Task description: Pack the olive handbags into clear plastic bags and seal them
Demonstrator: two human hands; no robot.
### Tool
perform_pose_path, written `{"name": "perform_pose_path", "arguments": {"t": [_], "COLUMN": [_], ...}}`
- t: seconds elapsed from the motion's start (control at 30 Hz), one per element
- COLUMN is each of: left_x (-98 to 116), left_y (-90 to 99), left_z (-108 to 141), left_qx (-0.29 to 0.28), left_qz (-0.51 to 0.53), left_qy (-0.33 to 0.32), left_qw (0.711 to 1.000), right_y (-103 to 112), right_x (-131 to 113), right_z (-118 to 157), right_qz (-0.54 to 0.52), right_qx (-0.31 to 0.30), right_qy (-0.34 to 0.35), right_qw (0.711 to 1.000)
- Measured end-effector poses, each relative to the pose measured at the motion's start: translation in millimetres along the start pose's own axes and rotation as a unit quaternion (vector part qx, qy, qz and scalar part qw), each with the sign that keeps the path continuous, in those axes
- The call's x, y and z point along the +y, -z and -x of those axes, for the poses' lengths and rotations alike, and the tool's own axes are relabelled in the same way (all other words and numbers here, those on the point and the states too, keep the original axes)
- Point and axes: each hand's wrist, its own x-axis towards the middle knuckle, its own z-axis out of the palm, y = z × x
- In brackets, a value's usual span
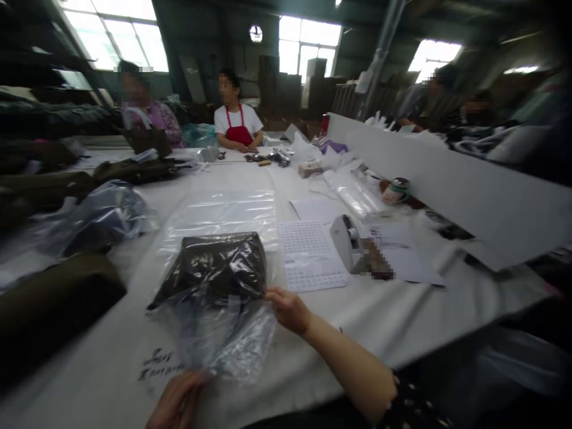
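Workshop hall, high windows [304, 47] at the far end, stacked cardboard boxes [277, 89] beneath them. Long white counter [402, 316] runs away from the wearer. A co-worker in a red apron [236, 122] sits at its far end, hands on the counter; a second co-worker in a purple top [152, 119] sits to the left. A white partition board [447, 179] stands along the right edge.

On the counter: olive fabric bundles [58, 304] along the left side, a flat empty-looking plastic bag [223, 214] just beyond the work spot, a printed grid sheet [308, 256], and a tape dispenser [346, 241] to the right of that sheet.

Nearest the wearer: a clear plastic bag [223, 322] lying on the counter, a dark olive bundle [210, 268] inside it. The bundle's long axis lies across the counter; the loose film runs from it toward the wearer.

Right hand [289, 310] is nearer the bundle, at the bag's right edge; its fingers [277, 296] appear closed on the film. Left hand [176, 400] sits lower, by the film's loose end, cut off by the frame; grip cannot be told.
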Motion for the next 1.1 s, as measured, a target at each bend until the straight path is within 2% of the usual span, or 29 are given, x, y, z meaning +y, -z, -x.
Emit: {"name": "perform_pose_path", "arguments": {"t": [0.1, 0.2, 0.27, 0.37, 0.4, 0.43, 0.47, 0.53, 0.57, 0.6, 0.67, 0.73, 0.77, 0.83, 0.87, 0.93, 0.97, 1.0, 1.03, 1.07, 1.1], "left_x": [3, 6, 6, 5, 5, 5, 5, 5, 5, 5, 7, 9, 9, 8, 7, 3, 3, 5, 8, 14, 20], "left_y": [7.5, 12.4, 13.8, 11.9, 9.9, 7.1, 3.8, -3.3, -6.1, -7.5, -5.3, 4.2, 11.0, 26.8, 35.1, 51.2, 58.6, 65.2, 70.5, 73.7, 74.4], "left_z": [5, 9, 13, 17, 17, 16, 15, 7, 2, -3, -12, -15, -14, -6, 1, 14, 19, 23, 24, 23, 18], "left_qx": [-0.036, -0.047, -0.048, -0.034, -0.021, -0.005, 0.016, 0.066, 0.091, 0.115, 0.147, 0.159, 0.167, 0.167, 0.146, 0.046, -0.001, -0.013, 0.014, 0.066, 0.117], "left_qz": [-0.005, -0.016, -0.011, 0.031, 0.047, 0.058, 0.061, 0.046, 0.033, 0.023, 0.014, 0.01, 0.007, -0.004, -0.005, 0.014, 0.02, 0.009, -0.018, -0.055, -0.092], "left_qy": [-0.038, -0.047, -0.051, -0.029, 0.001, 0.043, 0.091, 0.185, 0.219, 0.24, 0.258, 0.262, 0.269, 0.305, 0.34, 0.421, 0.45, 0.462, 0.447, 0.399, 0.321], "left_qw": [0.999, 0.998, 0.997, 0.999, 0.999, 0.997, 0.994, 0.979, 0.971, 0.964, 0.955, 0.952, 0.949, 0.938, 0.929, 0.906, 0.893, 0.887, 0.894, 0.913, 0.935], "right_y": [4, 10, 15, 20, 19, 17, 14, 4, -1, -5, -11, -12, -11, -8, -6, -7, -8, -10, -13, -15, -17], "right_x": [3, 11, 14, 9, 4, -2, -9, -26, -33, -40, -49, -56, -60, -68, -73, -84, -89, -93, -97, -100, -102], "right_z": [29, 50, 48, 25, 15, 6, -3, -14, -18, -21, -25, -29, -30, -32, -33, -33, -34, -34, -34, -35, -36], "right_qz": [-0.053, 0.0, 0.039, -0.046, -0.097, -0.141, -0.173, -0.18, -0.164, -0.143, -0.104, -0.085, -0.084, -0.093, -0.096, -0.084, -0.07, -0.053, -0.035, -0.02, -0.008], "right_qx": [0.04, 0.09, 0.098, 0.012, -0.022, -0.042, -0.046, -0.004, 0.028, 0.06, 0.113, 0.127, 0.108, 0.025, -0.023, -0.095, -0.115, -0.126, -0.132, -0.137, -0.142], "right_qy": [-0.005, -0.019, 0.032, 0.191, 0.206, 0.182, 0.123, -0.044, -0.105, -0.137, -0.131, -0.099, -0.094, -0.119, -0.143, -0.187, -0.198, -0.202, -0.203, -0.202, -0.2], "right_qw": [0.998, 0.996, 0.994, 0.98, 0.973, 0.972, 0.976, 0.983, 0.98, 0.978, 0.979, 0.983, 0.986, 0.988, 0.985, 0.974, 0.971, 0.97, 0.97, 0.969, 0.969]}}
